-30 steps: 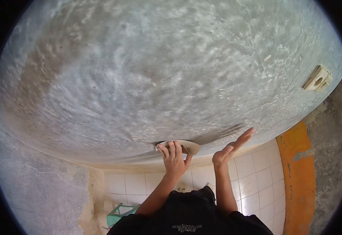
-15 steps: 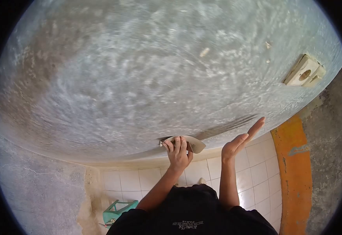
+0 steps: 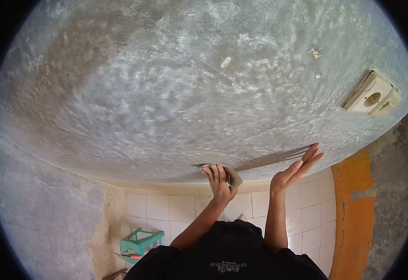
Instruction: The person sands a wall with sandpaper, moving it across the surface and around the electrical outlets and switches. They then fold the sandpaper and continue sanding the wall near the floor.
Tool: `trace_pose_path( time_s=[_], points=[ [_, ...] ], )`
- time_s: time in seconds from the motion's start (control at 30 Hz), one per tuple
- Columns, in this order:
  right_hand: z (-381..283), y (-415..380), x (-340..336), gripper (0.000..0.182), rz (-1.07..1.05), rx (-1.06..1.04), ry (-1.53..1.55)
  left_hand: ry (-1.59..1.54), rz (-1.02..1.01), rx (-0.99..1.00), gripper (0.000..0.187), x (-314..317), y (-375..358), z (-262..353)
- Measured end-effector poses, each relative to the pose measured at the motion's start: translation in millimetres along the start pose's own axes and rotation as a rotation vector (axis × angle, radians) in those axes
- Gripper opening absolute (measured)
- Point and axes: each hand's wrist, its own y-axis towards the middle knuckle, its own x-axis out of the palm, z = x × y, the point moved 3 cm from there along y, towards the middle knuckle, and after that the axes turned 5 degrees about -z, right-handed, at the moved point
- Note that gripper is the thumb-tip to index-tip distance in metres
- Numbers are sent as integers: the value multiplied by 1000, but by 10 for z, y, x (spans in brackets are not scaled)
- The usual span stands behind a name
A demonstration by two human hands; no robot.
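Note:
My left hand (image 3: 219,182) presses a folded sheet of sandpaper (image 3: 232,176) flat against the grey cement wall (image 3: 176,93), low down near where the wall meets the floor. My right hand (image 3: 297,170) rests a little to the right, fingers straight and together, its edge touching the same wall and holding nothing. Both forearms reach out from my black shirt at the bottom of the view.
A beige wall socket (image 3: 373,97) sits on the wall at the right. An orange-painted strip (image 3: 352,205) runs down the right side. White floor tiles (image 3: 185,207) lie below. A small green plastic stool (image 3: 138,242) stands at the lower left beside a rough grey side wall.
My left hand has slid the sandpaper rightward along the wall. My right hand has shifted right and slightly up. The view has tilted, bringing the stool and socket further into sight.

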Motion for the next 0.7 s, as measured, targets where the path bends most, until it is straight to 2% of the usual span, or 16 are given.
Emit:
trace_pose_path(
  time_s=[0.07,0.1,0.23,0.3,0.4,0.5,0.6,0.7],
  points=[
    [44,-7,24,58,-15,17,28,-28,-7,-41,80,73,-99,-77],
    [78,-17,33,59,-37,30,46,-23,57,-37,80,5,7,-14],
    [198,-91,127,74,-151,23,31,20,243,-33,78,-543,856,448],
    [182,-83,127,74,-191,-6,33,33,288,-13,78,-675,1048,572],
    [208,-77,111,80,-235,-10,62,33,234,-46,79,-479,847,502],
    [200,-83,106,84,-252,19,77,-76,96,-115,79,-51,392,468],
    [220,-70,106,84,-256,18,80,-91,59,-130,79,-13,309,463],
    [224,-89,90,85,-267,18,65,-107,194,-158,80,-433,758,637]
  ],
)
